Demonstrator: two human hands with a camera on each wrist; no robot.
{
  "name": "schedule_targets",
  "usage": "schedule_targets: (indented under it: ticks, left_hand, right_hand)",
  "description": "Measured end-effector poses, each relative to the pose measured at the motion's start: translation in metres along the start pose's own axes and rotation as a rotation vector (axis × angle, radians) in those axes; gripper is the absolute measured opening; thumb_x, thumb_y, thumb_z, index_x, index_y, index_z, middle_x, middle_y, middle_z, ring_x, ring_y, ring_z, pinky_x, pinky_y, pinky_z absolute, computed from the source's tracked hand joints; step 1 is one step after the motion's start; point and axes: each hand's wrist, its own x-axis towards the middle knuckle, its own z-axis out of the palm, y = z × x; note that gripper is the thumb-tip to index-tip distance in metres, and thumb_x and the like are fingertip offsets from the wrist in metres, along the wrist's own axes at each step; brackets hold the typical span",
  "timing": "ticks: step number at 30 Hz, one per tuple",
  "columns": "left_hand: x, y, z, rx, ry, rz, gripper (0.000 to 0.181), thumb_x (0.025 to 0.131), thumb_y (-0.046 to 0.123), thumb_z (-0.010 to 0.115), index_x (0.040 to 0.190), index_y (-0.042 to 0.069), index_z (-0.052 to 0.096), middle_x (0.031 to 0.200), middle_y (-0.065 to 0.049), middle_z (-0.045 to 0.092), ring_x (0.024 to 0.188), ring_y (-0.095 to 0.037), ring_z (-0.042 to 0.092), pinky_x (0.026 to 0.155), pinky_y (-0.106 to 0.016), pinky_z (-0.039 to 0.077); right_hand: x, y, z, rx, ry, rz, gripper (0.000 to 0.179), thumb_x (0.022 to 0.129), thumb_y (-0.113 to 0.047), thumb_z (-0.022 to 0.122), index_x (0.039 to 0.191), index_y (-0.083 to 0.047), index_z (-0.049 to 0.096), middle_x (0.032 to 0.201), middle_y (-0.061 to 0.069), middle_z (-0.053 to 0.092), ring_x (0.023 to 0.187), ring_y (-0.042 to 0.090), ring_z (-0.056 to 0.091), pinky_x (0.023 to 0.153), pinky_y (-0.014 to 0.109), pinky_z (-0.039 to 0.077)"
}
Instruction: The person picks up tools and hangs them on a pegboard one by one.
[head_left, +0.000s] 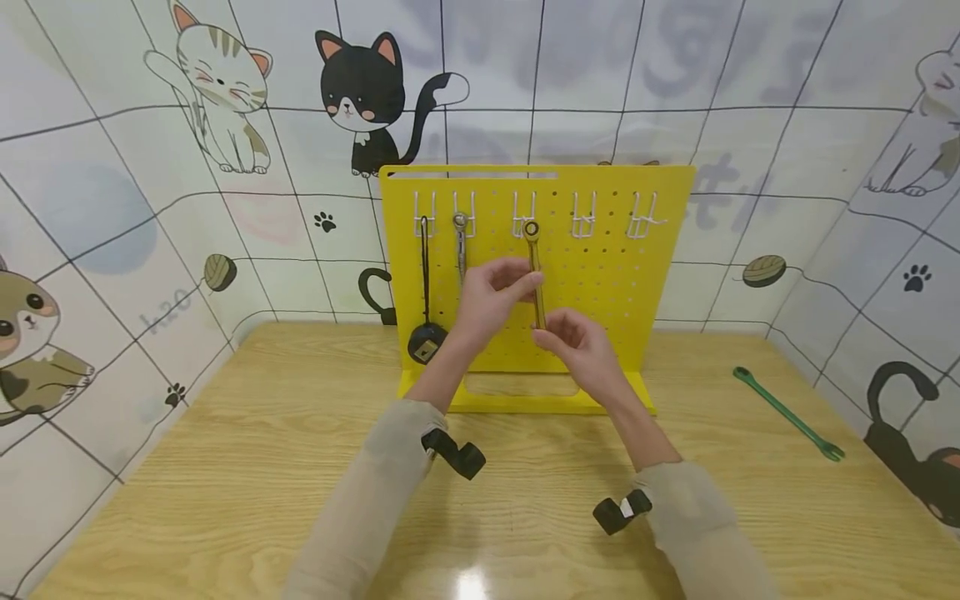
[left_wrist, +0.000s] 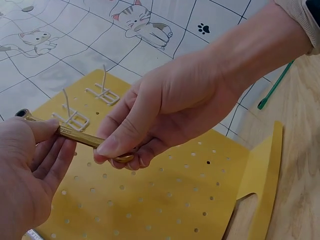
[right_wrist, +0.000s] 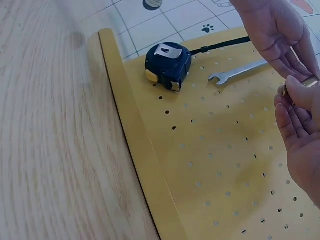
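A gold-coloured wrench [head_left: 536,271] stands nearly upright in front of the yellow pegboard [head_left: 600,292], its ring end at the top by a white hook [head_left: 522,218]. My left hand [head_left: 491,296] pinches the wrench at mid-shaft between thumb and fingers. Lower down, my right hand [head_left: 581,346] pinches its bottom end. In the left wrist view both hands hold the gold wrench [left_wrist: 80,136], and fingers cover parts of it. Whether the ring touches the hook I cannot tell.
A black tape measure [head_left: 427,342] hangs by its strap at the board's left, beside a silver wrench [head_left: 461,242]. More white hooks [head_left: 583,218] line the right side. On the wooden table [head_left: 262,483], a green wrench [head_left: 787,412] lies at the right.
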Motion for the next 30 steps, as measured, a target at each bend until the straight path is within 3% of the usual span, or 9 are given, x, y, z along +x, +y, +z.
schedule_targets:
  ticks: [9,16,21,30]
  left_hand:
    - [0.011,0.0,0.0,0.024,0.014,0.013,0.024,0.095,0.011,0.073,0.113,-0.003,0.07,0.103,-0.014,0.073,0.088,-0.024,0.071,0.08,-0.034,0.061]
    - [0.018,-0.004,-0.004,0.01,0.04,-0.004,0.022,0.094,0.008,0.073,0.11,-0.005,0.07,0.099,-0.015,0.072,0.084,-0.021,0.07,0.079,-0.037,0.061]
    - [0.022,-0.007,-0.006,0.016,0.049,-0.027,0.021,0.093,0.009,0.074,0.109,-0.005,0.071,0.099,-0.015,0.072,0.081,-0.02,0.07,0.078,-0.036,0.061]
    - [0.033,-0.014,-0.006,0.068,0.083,-0.062,0.023,0.094,0.012,0.074,0.111,-0.004,0.073,0.099,-0.014,0.073,0.083,-0.022,0.07,0.08,-0.036,0.061]
  right_hand:
    - [0.012,0.003,0.002,0.021,0.026,0.003,0.022,0.099,-0.015,0.068,0.108,0.005,0.063,0.093,0.009,0.063,0.086,0.016,0.061,0.082,0.026,0.055]
    - [0.022,0.006,0.006,0.025,0.041,0.041,0.022,0.098,-0.016,0.069,0.109,0.003,0.064,0.096,0.009,0.063,0.095,0.034,0.062,0.088,0.039,0.057]
    - [0.029,0.011,0.006,0.034,0.034,0.062,0.023,0.098,-0.016,0.069,0.108,0.004,0.063,0.096,0.012,0.063,0.097,0.04,0.061,0.091,0.048,0.055]
    - [0.041,0.018,0.004,-0.014,0.053,0.094,0.025,0.097,-0.019,0.071,0.109,0.003,0.067,0.101,0.015,0.069,0.094,0.027,0.066,0.092,0.054,0.054]
